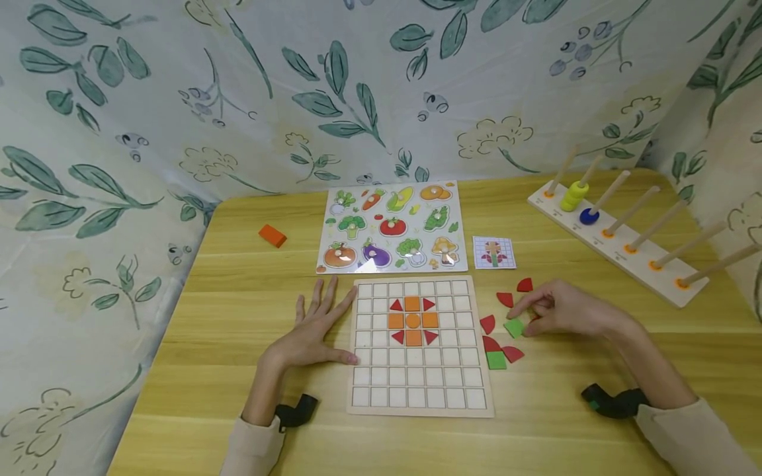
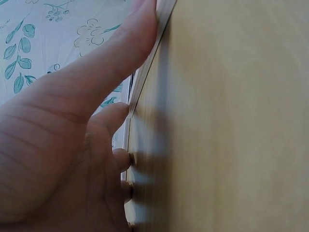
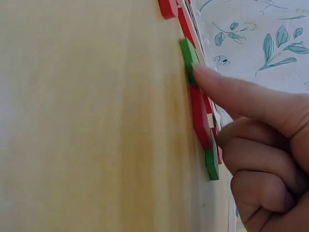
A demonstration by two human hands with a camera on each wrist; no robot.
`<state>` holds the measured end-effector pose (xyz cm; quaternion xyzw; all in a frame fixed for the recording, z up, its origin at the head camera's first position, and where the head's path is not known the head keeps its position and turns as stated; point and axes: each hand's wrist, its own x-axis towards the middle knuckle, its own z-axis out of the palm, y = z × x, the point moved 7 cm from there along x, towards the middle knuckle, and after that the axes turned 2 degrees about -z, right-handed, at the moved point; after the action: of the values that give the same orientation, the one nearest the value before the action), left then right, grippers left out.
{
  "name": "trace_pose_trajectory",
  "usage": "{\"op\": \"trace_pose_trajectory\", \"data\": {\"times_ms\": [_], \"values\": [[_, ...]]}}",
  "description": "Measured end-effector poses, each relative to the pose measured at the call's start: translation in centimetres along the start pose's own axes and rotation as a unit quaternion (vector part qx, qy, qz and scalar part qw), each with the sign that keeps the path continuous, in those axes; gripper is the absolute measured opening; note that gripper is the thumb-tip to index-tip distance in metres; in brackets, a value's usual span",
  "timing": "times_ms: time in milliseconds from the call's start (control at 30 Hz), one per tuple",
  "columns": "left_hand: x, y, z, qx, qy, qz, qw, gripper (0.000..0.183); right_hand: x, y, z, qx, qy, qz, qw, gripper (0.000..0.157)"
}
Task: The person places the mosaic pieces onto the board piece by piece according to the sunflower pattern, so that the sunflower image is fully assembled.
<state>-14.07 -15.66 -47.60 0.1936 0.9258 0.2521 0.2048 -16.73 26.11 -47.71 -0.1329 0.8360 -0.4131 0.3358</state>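
A wooden grid board (image 1: 370, 379) lies on the table, bearing orange squares (image 1: 412, 303), an orange disc (image 1: 413, 320) and red triangles (image 1: 431, 337). My left hand (image 1: 309, 337) lies spread beside its left edge; the thumb (image 2: 137, 41) and index finger touch that edge. To the right of the board, my right hand (image 1: 559, 311) pinches a green square tile (image 1: 514, 328) between thumb and index finger, its other fingers curled. In the right wrist view the thumb meets the green tile (image 3: 187, 52). Red quarter-circle tiles (image 1: 488, 324) and another green square (image 1: 497, 360) lie around it.
Behind the board lies a vegetable puzzle (image 1: 387, 238), with a small pattern card (image 1: 494, 252) to its right. A wooden peg rack (image 1: 619, 248) with yellow and blue rings stands at the back right. An orange block (image 1: 272, 236) lies at the back left.
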Motion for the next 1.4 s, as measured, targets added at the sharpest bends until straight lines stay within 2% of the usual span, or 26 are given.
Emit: {"op": "trace_pose_trajectory", "data": {"times_ms": [133, 633, 967, 1133, 1267, 1400], "values": [[0.1, -0.1, 0.1, 0.001, 0.000, 0.002, 1.0000, 0.122, -0.1, 0.1, -0.5, -0.006, 0.044, 0.016, 0.999, 0.040], [0.3, -0.1, 0.1, 0.007, -0.002, -0.001, 1.0000, 0.123, -0.1, -0.7, -0.2, -0.025, 0.051, 0.023, 0.998, 0.035], [0.3, 0.0, 0.0, 0.012, -0.002, -0.001, 0.9999, 0.123, 0.1, -1.3, -0.2, -0.059, 0.073, -0.001, 0.996, 0.030], [0.2, 0.0, 0.0, 0.008, -0.003, 0.000, 1.0000, 0.122, 0.1, -2.0, -0.1, -0.051, 0.082, -0.010, 0.995, 0.034], [0.0, 0.0, 0.0, 0.004, -0.005, -0.001, 1.0000, 0.120, 0.3, -3.5, 1.0, -0.026, 0.086, -0.033, 0.995, 0.035], [0.0, 0.0, 0.0, 0.001, -0.005, -0.001, 1.0000, 0.120, 1.0, -5.5, 3.2, 0.007, 0.079, -0.053, 0.995, 0.032]]}}
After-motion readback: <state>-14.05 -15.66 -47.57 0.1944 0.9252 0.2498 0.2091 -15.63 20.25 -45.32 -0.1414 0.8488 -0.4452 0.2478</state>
